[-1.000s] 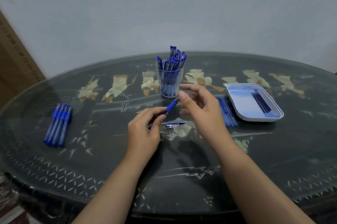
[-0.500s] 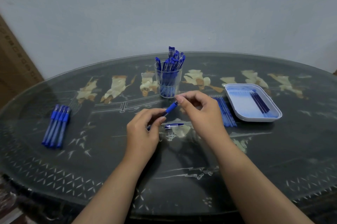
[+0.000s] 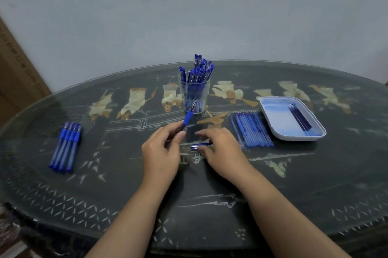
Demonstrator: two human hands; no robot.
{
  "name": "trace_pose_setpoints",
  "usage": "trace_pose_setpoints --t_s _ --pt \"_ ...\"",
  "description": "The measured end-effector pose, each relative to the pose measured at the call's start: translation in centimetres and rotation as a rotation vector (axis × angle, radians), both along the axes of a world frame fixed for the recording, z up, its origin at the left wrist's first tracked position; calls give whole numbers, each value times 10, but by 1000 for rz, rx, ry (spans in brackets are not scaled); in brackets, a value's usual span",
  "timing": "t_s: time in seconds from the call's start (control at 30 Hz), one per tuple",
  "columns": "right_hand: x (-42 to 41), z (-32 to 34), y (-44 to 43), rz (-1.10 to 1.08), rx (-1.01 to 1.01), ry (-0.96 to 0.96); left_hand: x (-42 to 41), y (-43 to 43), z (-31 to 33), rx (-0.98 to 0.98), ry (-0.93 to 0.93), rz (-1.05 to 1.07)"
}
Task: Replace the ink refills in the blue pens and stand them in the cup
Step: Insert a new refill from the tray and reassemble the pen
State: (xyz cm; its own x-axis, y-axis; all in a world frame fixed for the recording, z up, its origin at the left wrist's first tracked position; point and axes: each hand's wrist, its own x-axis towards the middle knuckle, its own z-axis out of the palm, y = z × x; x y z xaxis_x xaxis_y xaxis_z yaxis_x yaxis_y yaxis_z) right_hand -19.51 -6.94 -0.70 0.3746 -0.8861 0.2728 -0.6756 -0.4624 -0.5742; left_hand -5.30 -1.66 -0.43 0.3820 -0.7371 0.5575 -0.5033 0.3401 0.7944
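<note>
My left hand [image 3: 161, 152] gripped the pen [image 3: 188, 118], fingers curled round the barrel, tip angled up just before the cup [image 3: 194, 94]. My right hand [image 3: 222, 150] curved over the cap [image 3: 199, 146] on the table [image 3: 294, 173], fingertips touching it; couldn't tell if pinched.
</note>
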Motion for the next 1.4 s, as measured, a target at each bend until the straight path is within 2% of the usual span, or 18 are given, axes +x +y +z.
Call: trace_pose_setpoints --t_s 0.07,0.17,0.23,0.33,0.37,0.43,0.63,0.97,1.4 --pt "1 -3 -2 1 -66 21 -2 1 2 23 34 -32" --pt "-3 7 -4 -77 10 -144 -1 3 3 39 47 -70" --pt "-13 20 -6 -148 212 -388 -1 3 3 50 30 -96" --pt "-27 44 -5 -125 512 -994 -1 3 1 41 -21 -122" --pt "-30 52 -3 -99 552 -1171 -2 2 1 30 -51 -126" --pt "-33 62 -1 -58 526 -1338 -4 3 1 8 -108 -138" --pt "-29 70 7 -27 338 -1266 -5 4 1 4 -140 -180" --pt "-13 59 10 -32 177 -934 -6 5 4 96 -17 -186" --pt "4 55 13 -60 36 -782 -2 5 4 122 120 -198"
